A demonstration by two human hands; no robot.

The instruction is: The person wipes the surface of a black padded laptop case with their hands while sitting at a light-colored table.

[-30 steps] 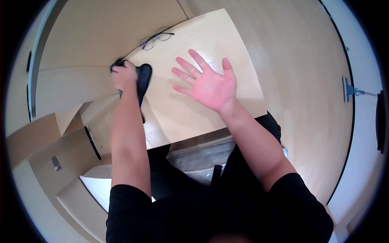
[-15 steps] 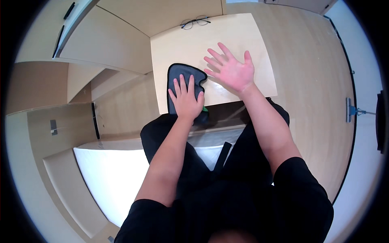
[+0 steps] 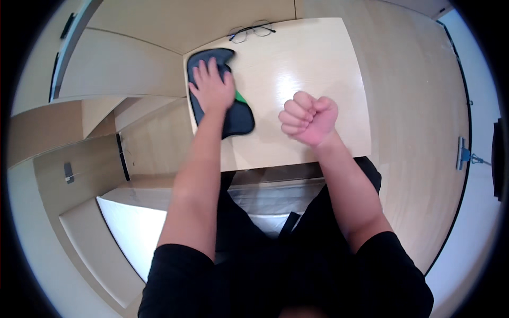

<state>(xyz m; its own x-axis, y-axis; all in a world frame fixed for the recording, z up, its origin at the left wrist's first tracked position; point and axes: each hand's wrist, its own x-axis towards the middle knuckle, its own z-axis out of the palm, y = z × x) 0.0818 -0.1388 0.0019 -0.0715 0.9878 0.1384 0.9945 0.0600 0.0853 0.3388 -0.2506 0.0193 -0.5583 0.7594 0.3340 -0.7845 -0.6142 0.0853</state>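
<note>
A flat, dark grey padded piece with black edging and a curved, notched outline lies along the left side of the light wooden table. A bit of green shows at its inner edge. My left hand rests palm down on the pad's upper half, fingers stretched out and covering part of it. Over the middle right of the table, my right hand is closed in a fist, palm side up. Nothing shows in the fist, and it is apart from the pad.
Eyeglasses with thin dark frames lie at the table's far edge. Wooden cabinets stand close on the left. My legs are at the table's near edge. A metal clip hangs at the far right.
My left hand and the pad have moved left and away from me, and more of the pad's near end shows. My right hand has come nearer and closed from spread fingers into a fist.
</note>
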